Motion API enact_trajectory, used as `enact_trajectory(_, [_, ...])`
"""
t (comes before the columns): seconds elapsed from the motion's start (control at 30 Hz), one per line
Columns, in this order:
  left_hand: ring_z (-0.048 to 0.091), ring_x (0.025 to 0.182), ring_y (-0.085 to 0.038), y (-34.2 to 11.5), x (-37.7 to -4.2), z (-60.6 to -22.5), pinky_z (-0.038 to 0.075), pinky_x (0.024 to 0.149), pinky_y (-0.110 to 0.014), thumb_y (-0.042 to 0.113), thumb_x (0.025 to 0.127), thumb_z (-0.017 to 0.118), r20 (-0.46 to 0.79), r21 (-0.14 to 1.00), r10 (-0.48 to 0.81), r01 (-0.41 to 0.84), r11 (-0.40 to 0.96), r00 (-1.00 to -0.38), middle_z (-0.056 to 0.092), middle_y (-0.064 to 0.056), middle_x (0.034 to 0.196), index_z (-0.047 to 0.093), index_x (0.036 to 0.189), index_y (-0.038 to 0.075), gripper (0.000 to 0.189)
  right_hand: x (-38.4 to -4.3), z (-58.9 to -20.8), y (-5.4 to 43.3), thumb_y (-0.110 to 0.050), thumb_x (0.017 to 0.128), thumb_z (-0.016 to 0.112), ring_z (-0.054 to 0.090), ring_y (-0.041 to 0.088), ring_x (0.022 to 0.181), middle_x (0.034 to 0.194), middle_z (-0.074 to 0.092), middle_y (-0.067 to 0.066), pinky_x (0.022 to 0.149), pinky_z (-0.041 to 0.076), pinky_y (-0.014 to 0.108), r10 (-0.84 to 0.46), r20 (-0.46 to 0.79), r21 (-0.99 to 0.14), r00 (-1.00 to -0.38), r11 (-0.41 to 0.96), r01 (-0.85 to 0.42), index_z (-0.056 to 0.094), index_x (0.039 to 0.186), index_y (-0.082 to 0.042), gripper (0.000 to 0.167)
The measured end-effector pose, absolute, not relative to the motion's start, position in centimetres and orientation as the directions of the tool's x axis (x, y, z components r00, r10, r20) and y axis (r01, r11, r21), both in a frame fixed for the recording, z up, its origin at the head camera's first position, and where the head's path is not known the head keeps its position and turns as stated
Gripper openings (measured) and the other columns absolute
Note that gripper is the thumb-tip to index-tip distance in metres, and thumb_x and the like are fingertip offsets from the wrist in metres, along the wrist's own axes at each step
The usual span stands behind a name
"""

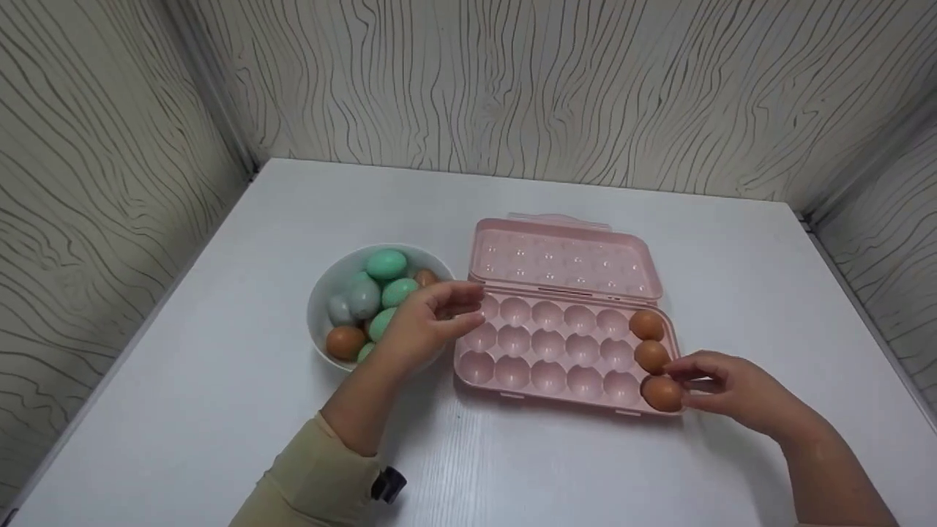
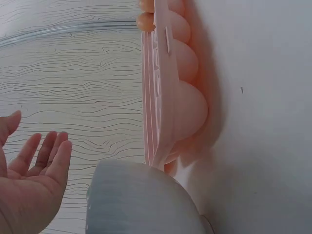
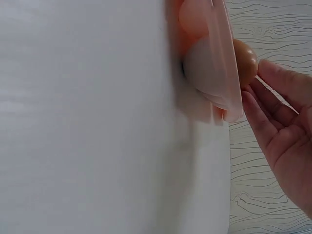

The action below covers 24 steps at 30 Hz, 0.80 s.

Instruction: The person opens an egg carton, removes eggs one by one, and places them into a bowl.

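Note:
A pink egg box (image 1: 549,378) lies with its lid (image 1: 567,256) folded back. Three brown eggs fill its right-hand column: a back egg (image 1: 647,325), a middle egg (image 1: 651,356) and a front egg (image 1: 662,394). My right hand (image 1: 739,391) holds the front egg by its right side with thumb and fingertips, and the egg sits in its cup. In the right wrist view the thumb touches that brown egg (image 3: 245,63) just above the box rim. My left hand (image 1: 432,322), fingers extended and holding nothing, hovers between the bowl and the box, hiding part of both.
Left of the box stands a white bowl (image 1: 316,315) with green eggs (image 1: 386,264), greyish eggs (image 1: 364,299) and brown eggs (image 1: 345,342). Both are on a white table (image 1: 468,468). Wood-patterned panels (image 1: 512,88) rise behind and at both sides.

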<state>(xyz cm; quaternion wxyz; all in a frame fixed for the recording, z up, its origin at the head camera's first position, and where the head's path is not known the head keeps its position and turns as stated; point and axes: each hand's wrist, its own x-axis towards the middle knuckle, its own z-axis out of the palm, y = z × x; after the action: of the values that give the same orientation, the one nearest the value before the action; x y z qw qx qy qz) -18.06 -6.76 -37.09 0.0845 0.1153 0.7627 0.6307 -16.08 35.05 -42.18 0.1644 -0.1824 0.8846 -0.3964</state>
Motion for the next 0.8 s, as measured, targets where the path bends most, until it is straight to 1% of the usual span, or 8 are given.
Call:
enact_trajectory(0.1, [0.056,0.11,-0.024,-6.4,-17.6,-36.4,0.046,0.091,-0.029,0.014,0.083,0.066,0.031,0.984,0.326,0.086,0.158,-0.945,0.06,-0.009,0.118,0.057,0.12,0.004,0.039,-15.9,-42.2,34.7,-0.016,0.079,0.071,0.056,0.001,0.096,0.107,0.06,0.008,0.08,0.047,0.014,-0.478,-0.079,-0.701,-0.875,0.651,-0.292,0.062,0.112,-0.008,0.035])
enact_trajectory(0.17, [0.056,0.11,-0.024,-6.2,-17.6,-36.3,0.046,0.091,-0.029,0.013,0.084,0.066,0.015,0.985,0.336,0.072,0.157,-0.942,0.059,-0.009,0.119,0.057,0.12,0.005,0.038,-15.8,-42.1,34.4,-0.015,0.078,0.071,0.056,0.001,0.095,0.105,0.061,0.006,0.08,0.048,0.016,-0.484,-0.061,-0.669,-0.873,0.669,-0.324,0.062,0.11,-0.009,0.034])
enact_trajectory(0.23, [0.056,0.11,-0.023,-6.0,-17.9,-36.9,0.047,0.09,-0.029,0.016,0.084,0.066,0.006,0.985,0.338,0.064,0.16,-0.941,0.059,-0.008,0.119,0.058,0.12,0.007,0.038,-15.9,-42.1,34.2,-0.017,0.079,0.071,0.056,0.003,0.094,0.104,0.061,0.004,0.079,0.05,0.019,-0.474,-0.061,-0.647,-0.878,0.689,-0.327,0.063,0.109,-0.01,0.032])
enact_trajectory(0.37, [0.056,0.109,-0.02,-5.7,-18.6,-38.2,0.047,0.089,-0.028,0.024,0.083,0.068,0.009,0.98,0.339,0.075,0.185,-0.941,0.06,-0.003,0.118,0.06,0.118,0.014,0.037,-16.0,-42.2,33.9,-0.025,0.08,0.07,0.057,0.005,0.092,0.104,0.061,0.0,0.08,0.05,0.022,-0.431,-0.09,-0.608,-0.898,0.738,-0.293,0.064,0.108,-0.015,0.03])
enact_trajectory(0.47, [0.057,0.107,-0.018,-5.5,-18.7,-38.5,0.047,0.089,-0.028,0.027,0.082,0.068,0.021,0.978,0.344,0.091,0.188,-0.939,0.061,-0.002,0.116,0.061,0.116,0.016,0.037,-16.0,-42.3,33.8,-0.028,0.078,0.072,0.057,0.006,0.092,0.105,0.061,-0.001,0.08,0.05,0.023,-0.414,-0.099,-0.572,-0.905,0.768,-0.288,0.064,0.109,-0.016,0.034])
enact_trajectory(0.57, [0.058,0.105,-0.016,-5.4,-18.5,-38.5,0.048,0.088,-0.027,0.028,0.082,0.069,0.028,0.978,0.343,0.097,0.185,-0.939,0.062,0.0,0.114,0.062,0.115,0.017,0.035,-16.0,-42.6,33.7,-0.027,0.075,0.074,0.056,0.007,0.092,0.106,0.061,-0.001,0.081,0.051,0.026,-0.437,-0.073,-0.546,-0.897,0.77,-0.331,0.063,0.109,-0.015,0.037])
enact_trajectory(0.73, [0.058,0.102,-0.013,-5.2,-18.3,-38.5,0.047,0.088,-0.026,0.024,0.083,0.068,0.028,0.978,0.355,0.099,0.184,-0.934,0.062,0.005,0.11,0.062,0.114,0.019,0.032,-15.8,-43.2,33.2,-0.021,0.071,0.078,0.053,0.006,0.089,0.103,0.06,-0.008,0.078,0.05,0.024,-0.462,-0.005,-0.485,-0.887,0.777,-0.402,0.062,0.107,-0.02,0.04])
enact_trajectory(0.8, [0.058,0.103,-0.015,-5.1,-18.3,-38.7,0.047,0.088,-0.027,0.022,0.083,0.068,0.029,0.979,0.366,0.099,0.176,-0.93,0.061,0.004,0.11,0.062,0.114,0.017,0.032,-15.8,-43.3,33.0,-0.019,0.069,0.079,0.051,0.005,0.087,0.102,0.059,-0.011,0.076,0.049,0.022,-0.45,0.007,-0.469,-0.893,0.787,-0.4,0.062,0.106,-0.022,0.041])
